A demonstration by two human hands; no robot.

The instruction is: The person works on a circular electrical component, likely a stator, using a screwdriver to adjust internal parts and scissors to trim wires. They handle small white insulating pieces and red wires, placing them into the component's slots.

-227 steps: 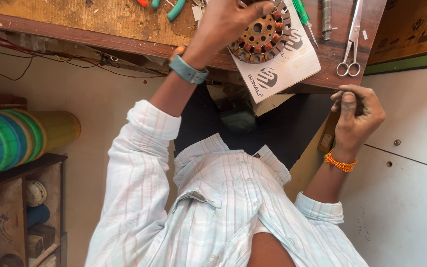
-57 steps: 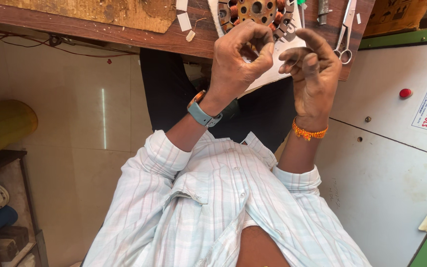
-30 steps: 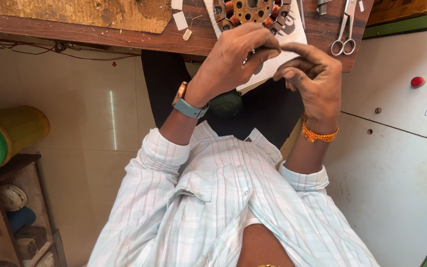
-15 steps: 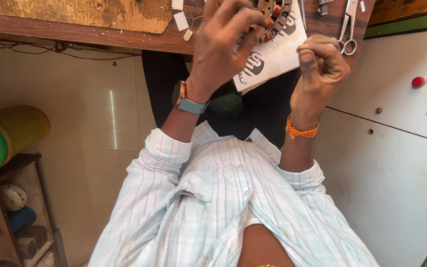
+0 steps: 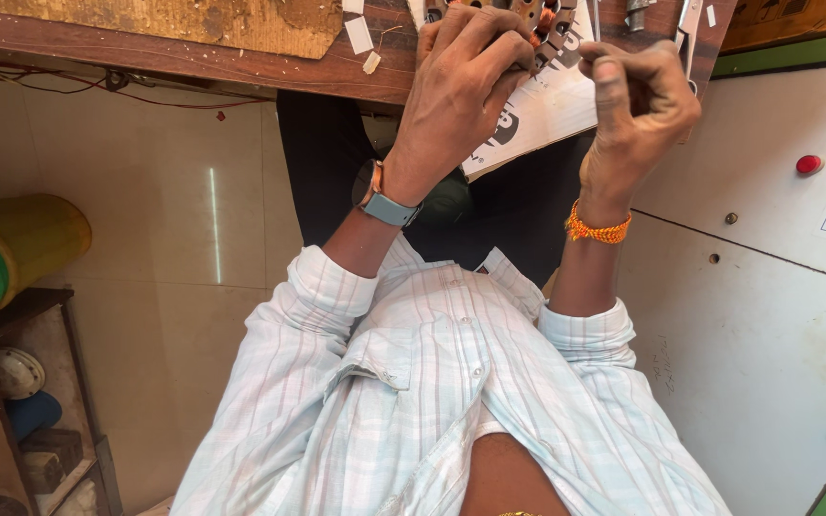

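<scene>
My left hand [image 5: 461, 86], with a grey watch on the wrist, reaches to the bench edge and curls its fingers over a round metal stator with copper windings [image 5: 539, 13]. The stator is cut off by the top of the frame. It lies on a white printed card [image 5: 547, 110] that hangs over the bench edge. My right hand [image 5: 638, 100], with an orange bead bracelet, is held up just right of the card. Its fingers are closed against the thumb; I cannot see anything in the pinch.
The wooden bench [image 5: 193, 57] carries white paper scraps [image 5: 358, 33] and scissors [image 5: 688, 24]. A white cabinet [image 5: 767, 315] with a red button [image 5: 808, 163] stands at right. Yellow and green rolls [image 5: 11, 248] sit on a shelf [image 5: 21, 411] at left.
A second ago both hands were together below the bench edge. They have risen and parted: the left onto the stator, the right up beside the card, still closed.
</scene>
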